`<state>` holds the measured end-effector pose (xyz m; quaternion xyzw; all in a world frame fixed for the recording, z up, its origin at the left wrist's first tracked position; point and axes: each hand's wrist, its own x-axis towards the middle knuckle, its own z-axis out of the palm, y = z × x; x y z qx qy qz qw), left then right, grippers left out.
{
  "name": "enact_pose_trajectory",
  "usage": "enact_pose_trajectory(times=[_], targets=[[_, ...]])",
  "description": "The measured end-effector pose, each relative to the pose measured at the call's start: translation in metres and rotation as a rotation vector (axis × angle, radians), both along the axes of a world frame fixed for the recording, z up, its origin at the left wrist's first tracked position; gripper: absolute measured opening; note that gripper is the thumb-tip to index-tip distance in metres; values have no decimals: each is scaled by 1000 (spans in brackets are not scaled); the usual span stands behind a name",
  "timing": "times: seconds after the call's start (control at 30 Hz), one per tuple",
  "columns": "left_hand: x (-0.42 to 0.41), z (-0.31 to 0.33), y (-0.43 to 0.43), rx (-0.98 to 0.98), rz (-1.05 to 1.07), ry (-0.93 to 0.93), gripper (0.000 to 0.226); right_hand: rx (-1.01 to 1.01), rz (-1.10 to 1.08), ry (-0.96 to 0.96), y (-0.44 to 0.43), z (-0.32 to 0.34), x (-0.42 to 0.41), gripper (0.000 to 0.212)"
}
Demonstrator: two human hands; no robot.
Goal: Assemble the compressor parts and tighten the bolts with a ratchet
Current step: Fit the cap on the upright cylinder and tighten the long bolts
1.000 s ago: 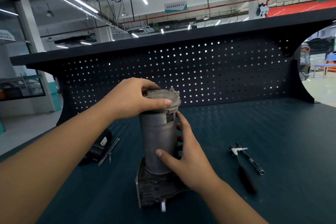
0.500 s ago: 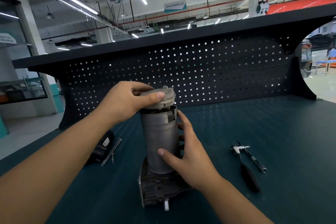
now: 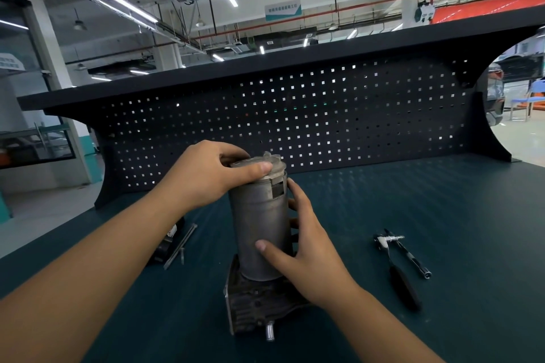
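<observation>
**Seating the end cap on an upright compressor cylinder**

I stand at a dark green desk (image 3: 413, 215) with a perforated back panel. At the centre, the grey metal cylinder (image 3: 259, 233) stands upright on its dark cast base (image 3: 253, 303). My left hand (image 3: 203, 177) has its grip closed over the round end cap (image 3: 265, 165) on top, thumb across the near edge. My right hand (image 3: 306, 253) wraps the cylinder's side at about 3 o'clock, thumb on the front wall, steadying it.

I judge the assembly heavy, rigid and top-heavy on that narrow base, and the smooth wall may be slippery, so holding low on the barrel while the other hand works the cap seems safest. The cap looks stiff, best taken by its rim.

At 3 o'clock from the cylinder, well apart, lie the ratchet (image 3: 398, 271) and an extension bar (image 3: 413, 256). At 9 o'clock lie two long bolts (image 3: 181, 244) beside a black part (image 3: 168, 242).
</observation>
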<state>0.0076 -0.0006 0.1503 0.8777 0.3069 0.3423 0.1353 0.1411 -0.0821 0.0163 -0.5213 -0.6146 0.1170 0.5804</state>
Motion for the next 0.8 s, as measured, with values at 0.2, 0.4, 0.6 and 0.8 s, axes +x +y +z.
enact_pose_trajectory(times=[0.2,0.4,0.6,0.8], targets=[[0,1,-4,-17,-12,28,54,-3,2,1,0,0,0,90],[0,3,-3,-25,-38,81,67,-3,2,3,0,1,0,90],[-1,8,-5,-43,-62,156,80,-3,-1,7,0,1,-2,91],[11,11,-16,155,-155,468,87,-6,8,16,0,0,-1,91]])
